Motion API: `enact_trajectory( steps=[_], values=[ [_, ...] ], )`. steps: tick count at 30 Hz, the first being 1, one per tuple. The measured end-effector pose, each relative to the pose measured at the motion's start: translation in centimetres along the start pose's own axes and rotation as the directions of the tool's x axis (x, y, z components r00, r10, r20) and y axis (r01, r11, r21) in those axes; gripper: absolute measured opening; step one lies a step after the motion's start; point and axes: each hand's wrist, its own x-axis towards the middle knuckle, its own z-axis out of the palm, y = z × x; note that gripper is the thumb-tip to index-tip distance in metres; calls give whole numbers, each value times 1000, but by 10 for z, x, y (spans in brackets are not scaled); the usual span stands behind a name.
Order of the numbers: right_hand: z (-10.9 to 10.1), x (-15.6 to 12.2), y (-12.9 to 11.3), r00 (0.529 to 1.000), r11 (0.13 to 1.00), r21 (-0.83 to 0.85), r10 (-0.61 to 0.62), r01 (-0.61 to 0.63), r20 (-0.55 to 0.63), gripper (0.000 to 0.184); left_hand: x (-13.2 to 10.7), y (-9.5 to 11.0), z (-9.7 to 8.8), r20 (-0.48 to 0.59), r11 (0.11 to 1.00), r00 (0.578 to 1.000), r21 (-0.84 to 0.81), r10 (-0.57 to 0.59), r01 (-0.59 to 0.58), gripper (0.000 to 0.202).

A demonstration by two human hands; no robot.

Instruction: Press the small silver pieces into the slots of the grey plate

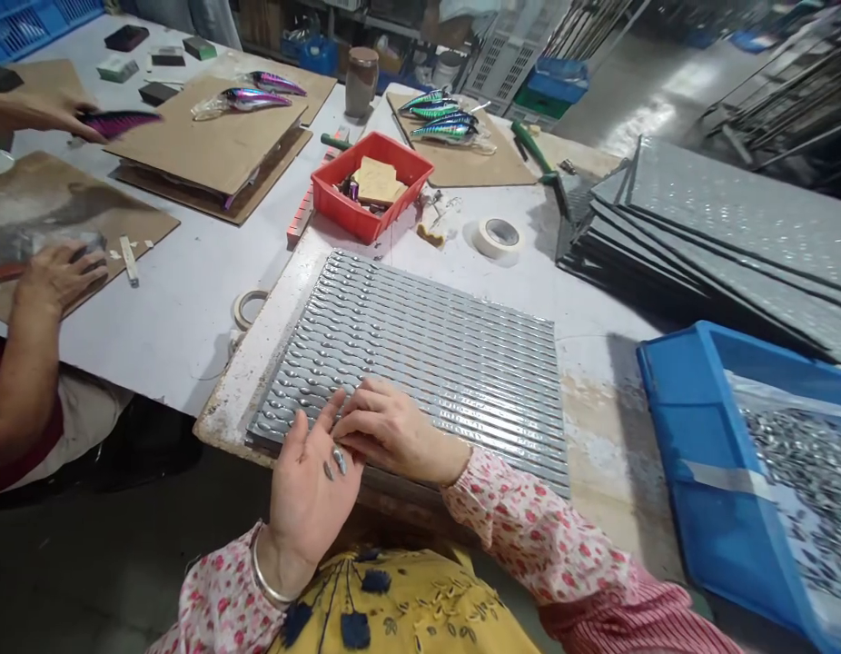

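Note:
My left hand [310, 481] is palm up at the near edge of a grey ribbed tray [448, 354], with two small silver metal pieces [333, 463] lying on its fingers. The fingers of my right hand [386, 429] are curled, their tips touching the pieces on the left palm. The tray's grooves hold rows of the same silver pieces. A blue bin [693, 454] at the right holds a plastic bag full of silver pieces [808, 481].
A stack of grey trays [720, 227] lies at the right rear. A red basket [370, 182], tape rolls [499, 236] and colourful fishing lures [440, 118] on cardboard sit behind. A co-worker's hands [53, 272] work at the left table.

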Motion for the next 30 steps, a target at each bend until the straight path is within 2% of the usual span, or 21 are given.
enact_trajectory(
  steps=[3,7,12,15,17,19,21,22,23,27,30],
  values=[
    [-1,0,6,999,998,-42,-48,48,17,18,0,1,0,-6,1000,1000,17,-6,7,42],
    [-3,1,10,991,993,-12,-115,116,71,18,1,2,-2,2,999,1000,43,-4,4,45],
    [0,4,8,995,994,-61,-91,88,-51,17,1,4,-1,17,998,1000,64,-17,16,49],
    [-9,10,24,978,995,89,51,-34,-200,15,0,5,-1,-29,996,999,83,-14,17,49],
    [-20,16,45,917,966,159,247,-206,-313,13,0,6,-2,-56,995,998,91,-24,29,45],
    [-30,22,71,828,908,162,419,-386,-374,11,-1,6,-5,-62,995,998,95,-32,38,39],
    [-37,28,93,768,852,135,516,-506,-378,8,-2,6,-8,-67,994,997,102,-30,36,33],
    [-38,30,102,759,838,119,535,-533,-370,7,-2,6,-9,-73,994,997,107,-26,34,30],
    [-39,33,108,764,836,104,537,-539,-357,7,-2,5,-10,-80,993,997,111,-23,31,28],
    [-34,39,117,835,867,20,485,-498,-260,7,-2,5,-12,-105,992,994,122,-14,27,24],
    [-31,42,119,840,850,-70,499,-522,-213,7,-2,5,-12,-116,992,993,123,-12,27,24]
  ],
)
